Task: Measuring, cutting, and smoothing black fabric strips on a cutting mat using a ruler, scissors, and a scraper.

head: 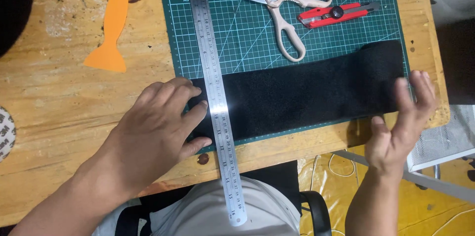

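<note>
On a wooden counter [64,102], the left hand [166,117] lies flat, pinning a steel ruler [213,87] across black fabric [307,92] (seemingly to steady it), while the right hand [403,122], fingers spread and holding nothing, rests at the strip's far end.

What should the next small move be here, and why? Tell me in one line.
Probably bring the right hand down flat on the black fabric strip: it hovers open at the strip's right end, while the left hand presses beside the steel ruler lying across the strip on the green cutting mat.
</note>
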